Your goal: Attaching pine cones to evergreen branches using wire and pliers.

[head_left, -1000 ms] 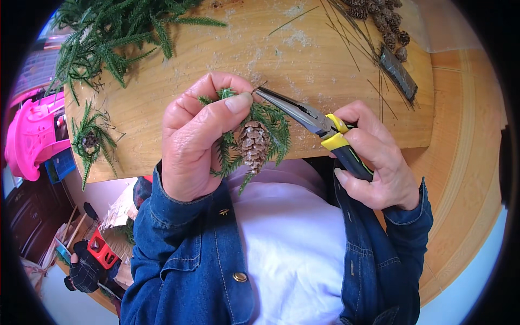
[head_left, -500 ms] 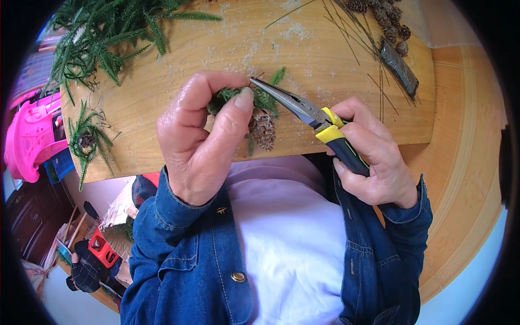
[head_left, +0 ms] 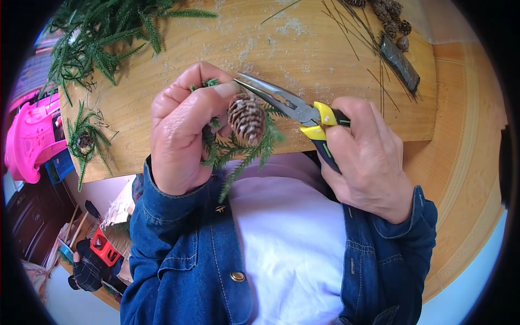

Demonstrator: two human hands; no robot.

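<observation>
My left hand (head_left: 184, 127) pinches a small green sprig (head_left: 246, 153) with a brown pine cone (head_left: 247, 120) on it, held above the table's near edge. The cone hangs just below my thumb tip, and the sprig's needles spread beneath it. In my right hand (head_left: 371, 157) are long-nose pliers (head_left: 295, 108) with yellow and black handles. Their jaws are parted, and the tips are at my left thumb and forefinger, above the cone. Whether anything lies between the jaws I cannot make out.
A wooden table (head_left: 216, 43) carries a heap of green branches (head_left: 108, 38) at far left and a finished-looking sprig with a cone (head_left: 85, 142) below. Thin wires (head_left: 352, 27), a dark wrapped bundle (head_left: 400, 64) and pine cones (head_left: 391, 19) lie far right. A person (head_left: 86, 268) sits at lower left.
The sprig has turned, so the cone now faces up and more needles show. The pliers' jaws have opened and shifted left. My right hand has rolled over, showing its back.
</observation>
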